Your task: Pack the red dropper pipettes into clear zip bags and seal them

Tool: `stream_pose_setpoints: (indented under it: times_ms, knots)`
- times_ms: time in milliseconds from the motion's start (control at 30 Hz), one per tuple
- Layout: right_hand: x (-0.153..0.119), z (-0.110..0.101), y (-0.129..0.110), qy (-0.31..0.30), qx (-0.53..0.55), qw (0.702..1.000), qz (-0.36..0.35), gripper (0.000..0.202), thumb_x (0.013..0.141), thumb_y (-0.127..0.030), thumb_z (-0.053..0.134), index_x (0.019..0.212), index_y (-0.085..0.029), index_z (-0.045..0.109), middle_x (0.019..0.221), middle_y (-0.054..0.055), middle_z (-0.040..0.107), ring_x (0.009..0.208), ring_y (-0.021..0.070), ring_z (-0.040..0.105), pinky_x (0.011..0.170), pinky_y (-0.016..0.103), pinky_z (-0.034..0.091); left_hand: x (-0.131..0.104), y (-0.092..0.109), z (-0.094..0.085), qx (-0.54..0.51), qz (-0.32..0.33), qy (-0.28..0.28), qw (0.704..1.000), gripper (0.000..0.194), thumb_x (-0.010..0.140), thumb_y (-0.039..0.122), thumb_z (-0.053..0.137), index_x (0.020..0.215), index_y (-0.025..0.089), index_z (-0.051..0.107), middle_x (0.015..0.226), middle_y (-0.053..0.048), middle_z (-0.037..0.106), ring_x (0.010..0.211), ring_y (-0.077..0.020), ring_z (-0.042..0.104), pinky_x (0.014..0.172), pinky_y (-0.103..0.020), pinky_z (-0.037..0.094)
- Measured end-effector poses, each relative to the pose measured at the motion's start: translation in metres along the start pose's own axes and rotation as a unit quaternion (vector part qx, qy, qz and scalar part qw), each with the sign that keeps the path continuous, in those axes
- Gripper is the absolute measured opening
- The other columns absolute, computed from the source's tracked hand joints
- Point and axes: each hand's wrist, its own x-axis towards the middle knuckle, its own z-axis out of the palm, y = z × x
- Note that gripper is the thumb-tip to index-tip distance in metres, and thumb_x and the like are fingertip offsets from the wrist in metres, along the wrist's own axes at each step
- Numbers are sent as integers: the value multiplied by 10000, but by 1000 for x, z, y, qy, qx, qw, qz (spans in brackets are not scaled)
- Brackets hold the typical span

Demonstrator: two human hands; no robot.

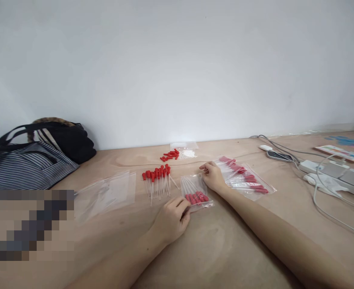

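Observation:
A clear zip bag (203,192) lies flat on the table, with several droppers inside, their red rubber bulbs toward me and their thin tubes pointing away. My left hand (172,216) is closed at the bag's near left corner, its fingertips pressed together on the plastic. At the far right corner of the same bag, my right hand (213,175) has its fingers curled in, closed on the edge; the exact contact is partly hidden. Left of the bag, loose droppers with red bulbs (156,173) lie in a rough row.
Flat empty zip bags (110,192) lie at left; a filled bag (249,180) is right of my right hand. Loose red bulbs (171,154) and clear tubes (189,153) sit near the wall. A striped bag (29,164), power strip (333,172) and cables flank the table.

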Motion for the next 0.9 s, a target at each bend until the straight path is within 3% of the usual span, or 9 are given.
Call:
stream_pose_setpoints:
  times_ms: [100, 167, 233, 300, 433, 600, 800, 900]
  knots:
    - [-22, -18, -16, -18, -9, 997, -77, 78, 730, -171, 543, 778, -184, 603, 845, 53, 546, 855, 181, 526, 821, 349, 422, 1, 1, 0, 16, -3, 3, 1000, 117, 763, 98, 466, 773, 197, 527, 751, -14, 590, 682, -164, 569, 618, -258, 446]
    - [-40, -30, -26, -114, -27, 973, -200, 98, 759, -250, 573, 828, -195, 616, 845, 50, 561, 821, 172, 532, 772, 325, 430, 1, 2, -1, 29, -8, 7, 1000, 85, 757, 115, 485, 754, 194, 516, 727, -14, 581, 661, -169, 563, 595, -262, 441]
    - [-58, -39, -32, -183, -59, 946, -263, 181, 723, -309, 632, 880, -217, 629, 876, 46, 565, 817, 170, 531, 744, 312, 426, 2, 2, -2, 37, -12, 9, 999, 70, 752, 127, 493, 721, 190, 495, 703, -17, 569, 640, -176, 552, 569, -269, 432]
    - [-70, -42, -34, -188, -97, 935, -285, 192, 728, -294, 624, 907, -224, 629, 903, 50, 567, 825, 170, 531, 735, 308, 418, 3, 2, -2, 45, -14, 11, 999, 89, 749, 126, 480, 689, 192, 475, 679, -16, 555, 623, -177, 541, 552, -273, 423]
    - [-77, -34, -32, -145, -157, 933, -290, 207, 751, -208, 559, 950, -220, 612, 894, 49, 588, 815, 169, 538, 724, 308, 400, 3, 1, 1, 54, -4, 13, 998, 140, 774, 113, 422, 668, 197, 458, 647, -6, 538, 602, -166, 525, 548, -268, 413]
    - [-73, -23, -38, -118, -202, 937, -259, 143, 753, -190, 541, 867, -211, 626, 815, 38, 602, 755, 164, 543, 689, 301, 374, 2, 1, 4, 59, 7, 10, 998, 168, 826, 129, 372, 695, 194, 453, 660, -14, 534, 593, -165, 525, 537, -266, 408]
    - [-72, -27, -43, -172, -191, 946, -199, 162, 686, -167, 579, 833, -212, 631, 797, 18, 606, 731, 155, 557, 659, 273, 372, 5, 6, -3, 60, 12, -2, 998, 196, 858, 136, 341, 701, 189, 444, 672, -17, 528, 586, -163, 524, 529, -261, 411]
    - [-71, -30, -41, -153, -212, 950, -172, 214, 669, -122, 567, 854, -210, 629, 833, 24, 609, 764, 164, 556, 667, 274, 364, 6, 8, -5, 57, 15, -9, 998, 200, 856, 120, 337, 701, 185, 446, 675, -19, 531, 591, -164, 527, 530, -262, 417]
